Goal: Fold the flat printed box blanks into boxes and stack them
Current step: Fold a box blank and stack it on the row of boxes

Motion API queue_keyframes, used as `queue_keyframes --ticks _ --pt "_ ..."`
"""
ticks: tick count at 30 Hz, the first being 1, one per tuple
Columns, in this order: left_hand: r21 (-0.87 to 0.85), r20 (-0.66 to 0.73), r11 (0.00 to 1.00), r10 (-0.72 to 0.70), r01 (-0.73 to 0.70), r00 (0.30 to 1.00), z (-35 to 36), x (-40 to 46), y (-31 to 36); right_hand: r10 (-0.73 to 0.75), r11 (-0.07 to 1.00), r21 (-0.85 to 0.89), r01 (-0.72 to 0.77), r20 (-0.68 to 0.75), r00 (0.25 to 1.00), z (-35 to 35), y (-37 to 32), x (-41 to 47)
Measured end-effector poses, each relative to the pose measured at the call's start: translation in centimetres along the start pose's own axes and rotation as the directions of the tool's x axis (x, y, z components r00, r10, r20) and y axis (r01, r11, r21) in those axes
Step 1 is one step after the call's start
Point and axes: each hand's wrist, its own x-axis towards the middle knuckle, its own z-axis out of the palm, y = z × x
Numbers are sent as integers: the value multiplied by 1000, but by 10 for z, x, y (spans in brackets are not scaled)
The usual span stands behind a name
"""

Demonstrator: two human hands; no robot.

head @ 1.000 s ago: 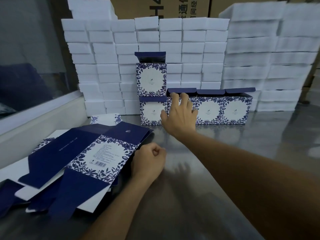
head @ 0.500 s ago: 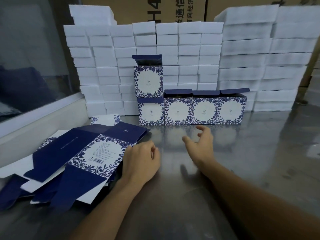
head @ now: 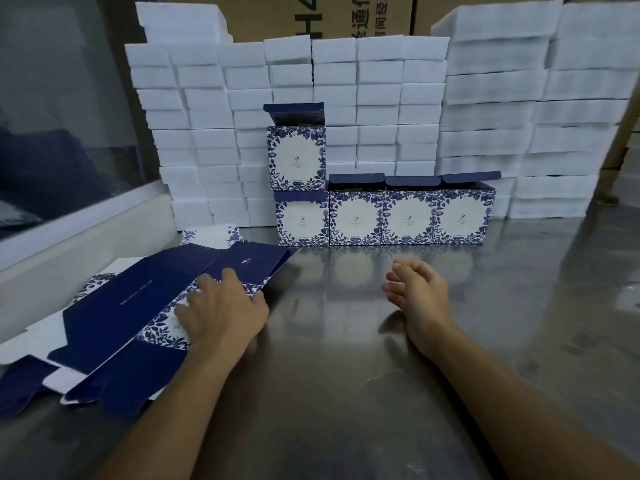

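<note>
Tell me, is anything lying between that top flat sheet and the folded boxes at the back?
Nothing visible does. The left hand already rests on the top blank, and the bare metal table runs clear from there to the folded boxes. The right hand hovers empty to the side.

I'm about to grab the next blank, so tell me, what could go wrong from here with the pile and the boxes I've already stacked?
1. The left hand rests flat on the top blank of a loose, fanned pile; pulling it may drag the blanks beneath along.
2. The upper box stands alone on the leftmost bottom box with its lid up; a bump could topple it.
3. The right hand hovers empty near the open-lidded row; a careless reach might snag those lids.
</note>
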Motion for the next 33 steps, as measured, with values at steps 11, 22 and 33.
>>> queue_keyframes --ticks 11,22,33 --pt "-4 -111 998 61 -62 992 -1 -1 -2 3 1000 -4 -3 44 999 -2 1 -1" --pt "98 -586 936 330 -339 740 -3 -22 16 -32 984 -167 56 143 989 6 0 -8" --pt "162 -501 580 746 -799 440 12 -50 50 216 941 63 -334 648 730 32 -7 -47"
